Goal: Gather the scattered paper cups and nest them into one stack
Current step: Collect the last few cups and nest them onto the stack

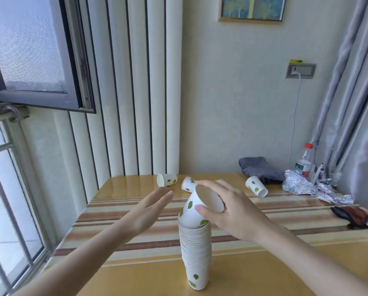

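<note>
My left hand (152,205) reaches out over the striped tabletop (264,263) with its grip open and empty, fingers pointing toward a loose cup (167,179) lying on its side at the far left. At the near centre the stack (195,251) stands upright with a tilted cup (192,212) set crookedly in its top, and another cup (188,184) lies on its side just beyond. My right hand (232,207) has its grip closed on an upended cup (209,198) above the stack, and farther right a fourth loose cup (256,186) lies near crumpled foil (311,188).
</note>
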The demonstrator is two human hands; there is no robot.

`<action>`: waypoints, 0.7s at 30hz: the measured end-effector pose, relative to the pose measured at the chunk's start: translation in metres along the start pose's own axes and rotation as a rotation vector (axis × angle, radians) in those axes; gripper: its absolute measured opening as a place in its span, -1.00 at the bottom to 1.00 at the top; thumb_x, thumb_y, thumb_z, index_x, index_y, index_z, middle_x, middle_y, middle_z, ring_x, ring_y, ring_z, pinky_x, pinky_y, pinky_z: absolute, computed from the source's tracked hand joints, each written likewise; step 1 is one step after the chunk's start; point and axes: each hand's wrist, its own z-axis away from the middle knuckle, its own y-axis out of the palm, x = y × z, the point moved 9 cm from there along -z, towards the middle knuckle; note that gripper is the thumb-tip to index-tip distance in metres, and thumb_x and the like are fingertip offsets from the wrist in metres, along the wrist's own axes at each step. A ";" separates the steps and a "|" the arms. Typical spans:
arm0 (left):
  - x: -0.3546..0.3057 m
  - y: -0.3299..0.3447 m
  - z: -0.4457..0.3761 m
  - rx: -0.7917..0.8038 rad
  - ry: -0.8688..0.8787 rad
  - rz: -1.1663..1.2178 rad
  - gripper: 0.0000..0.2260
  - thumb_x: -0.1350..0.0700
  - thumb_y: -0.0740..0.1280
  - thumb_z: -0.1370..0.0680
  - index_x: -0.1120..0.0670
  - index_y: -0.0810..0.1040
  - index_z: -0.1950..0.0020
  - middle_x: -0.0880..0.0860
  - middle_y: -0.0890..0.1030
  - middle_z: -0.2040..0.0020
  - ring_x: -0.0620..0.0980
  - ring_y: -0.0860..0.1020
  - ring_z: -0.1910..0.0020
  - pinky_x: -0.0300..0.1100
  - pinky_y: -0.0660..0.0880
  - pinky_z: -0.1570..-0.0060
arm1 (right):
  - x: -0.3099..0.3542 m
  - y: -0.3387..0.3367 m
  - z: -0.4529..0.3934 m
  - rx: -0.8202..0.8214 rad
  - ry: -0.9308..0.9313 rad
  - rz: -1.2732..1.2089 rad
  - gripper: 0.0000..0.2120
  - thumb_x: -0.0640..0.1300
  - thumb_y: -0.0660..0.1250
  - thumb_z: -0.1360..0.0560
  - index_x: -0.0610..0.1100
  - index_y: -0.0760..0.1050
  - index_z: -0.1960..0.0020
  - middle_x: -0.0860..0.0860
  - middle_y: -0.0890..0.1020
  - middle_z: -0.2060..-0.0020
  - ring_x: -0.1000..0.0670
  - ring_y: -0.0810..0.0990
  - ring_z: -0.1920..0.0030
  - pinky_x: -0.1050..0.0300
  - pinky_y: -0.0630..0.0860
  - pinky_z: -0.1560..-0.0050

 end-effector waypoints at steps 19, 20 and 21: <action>0.059 0.017 -0.090 -0.043 -0.101 -0.032 -0.67 -0.07 0.21 -0.61 0.02 0.43 -0.34 0.01 0.52 -0.27 -0.01 0.49 -0.24 -0.09 0.46 -0.21 | -0.090 0.003 -0.030 0.016 0.260 -0.144 -0.53 0.23 0.06 -0.57 0.14 0.28 -0.44 0.19 0.36 -0.37 0.21 0.32 -0.38 0.23 0.26 -0.33; 0.066 0.011 -0.108 -0.079 -0.115 -0.085 -0.65 -0.02 0.26 -0.60 0.03 0.40 -0.37 0.06 0.48 -0.30 0.01 0.49 -0.22 -0.08 0.47 -0.21 | -0.124 -0.004 -0.043 -0.027 0.327 -0.071 -0.56 0.15 0.16 -0.58 0.09 0.31 -0.43 0.11 0.37 -0.36 0.12 0.36 -0.36 0.17 0.30 -0.29; 0.074 0.005 -0.127 -0.107 -0.136 -0.143 -0.60 0.00 0.30 -0.58 0.04 0.36 -0.40 0.10 0.44 -0.34 0.03 0.47 -0.19 -0.06 0.47 -0.20 | -0.160 -0.008 -0.054 -0.039 0.411 -0.003 -0.54 0.09 0.23 -0.56 0.05 0.30 -0.44 0.03 0.36 -0.36 0.04 0.39 -0.32 0.13 0.33 -0.25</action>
